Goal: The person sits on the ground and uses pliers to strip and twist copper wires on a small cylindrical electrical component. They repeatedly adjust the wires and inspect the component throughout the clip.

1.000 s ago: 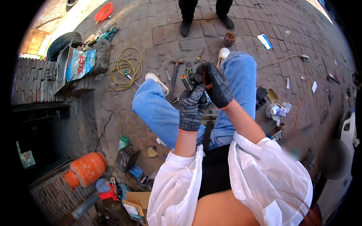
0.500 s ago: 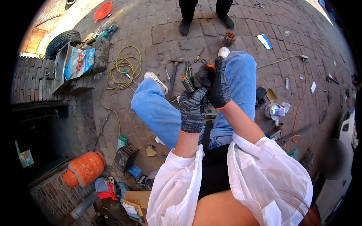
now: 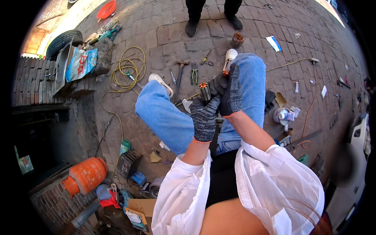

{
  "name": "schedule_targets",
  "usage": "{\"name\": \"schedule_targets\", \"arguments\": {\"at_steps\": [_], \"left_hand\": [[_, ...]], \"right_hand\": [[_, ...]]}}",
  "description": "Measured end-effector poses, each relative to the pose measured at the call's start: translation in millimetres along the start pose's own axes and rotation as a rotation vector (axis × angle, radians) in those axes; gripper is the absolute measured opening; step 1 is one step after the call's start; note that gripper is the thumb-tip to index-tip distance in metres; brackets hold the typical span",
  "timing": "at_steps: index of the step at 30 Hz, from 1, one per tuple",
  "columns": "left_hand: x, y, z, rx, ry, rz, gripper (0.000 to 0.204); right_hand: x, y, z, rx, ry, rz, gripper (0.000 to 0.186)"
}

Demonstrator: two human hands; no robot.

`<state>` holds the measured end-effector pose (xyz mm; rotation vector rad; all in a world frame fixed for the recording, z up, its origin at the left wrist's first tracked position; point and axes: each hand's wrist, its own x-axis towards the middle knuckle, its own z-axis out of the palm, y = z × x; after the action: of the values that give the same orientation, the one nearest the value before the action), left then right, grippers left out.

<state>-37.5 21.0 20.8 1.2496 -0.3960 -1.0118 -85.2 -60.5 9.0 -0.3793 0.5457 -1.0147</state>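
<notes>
My gloved left hand [image 3: 203, 117] is closed on a metal cylinder [image 3: 205, 92] with orange windings at its upper end, held above my lap between my knees. My gloved right hand [image 3: 232, 92] sits beside it, fingers closed around a dark part [image 3: 217, 85], with a bit of orange wire [image 3: 225, 73] showing at the top. Part of what the hands grip is hidden by the fingers. Beyond them, on the brick paving, lie green-handled pliers [image 3: 194, 74], a hammer [image 3: 181, 70], a small yellow screwdriver [image 3: 205, 58] and a thin metal tool [image 3: 172, 77].
A person's dark shoes [image 3: 192, 27] are ahead beside a rusty can [image 3: 237, 40]. A yellow hose [image 3: 127, 66], a tire [image 3: 62, 41] and an orange gas cylinder [image 3: 88, 176] lie left, with cluttered boxes and cans below. A bucket [image 3: 281, 116] and scattered debris are right.
The cylinder has turned more upright and shifted slightly right with my left hand. My right hand's grip has shifted, and less orange wire shows. The pliers beyond are more visible.
</notes>
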Motion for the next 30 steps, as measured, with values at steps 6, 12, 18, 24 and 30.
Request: {"name": "schedule_targets", "arguments": {"at_steps": [6,12,18,24,30], "left_hand": [[19,1,-11,-0.355,-0.012,-0.243,0.010],[19,24,-20,-0.105,-0.046,-0.137,0.012],[18,25,-24,0.032,-0.150,-0.140,0.014],[8,6,-3,0.232,-0.008,0.290,0.015],[3,17,4,0.257,-0.012,0.137,0.014]], "right_hand": [[1,-22,14,0.021,-0.083,0.247,0.054],[8,-58,3,-0.616,-0.431,-0.005,0.052],[12,-46,-8,-1.043,-0.287,-0.193,0.032],[5,-44,10,-0.859,-0.142,-0.243,0.030],[7,-43,7,-0.899,-0.084,-0.428,0.031]]}}
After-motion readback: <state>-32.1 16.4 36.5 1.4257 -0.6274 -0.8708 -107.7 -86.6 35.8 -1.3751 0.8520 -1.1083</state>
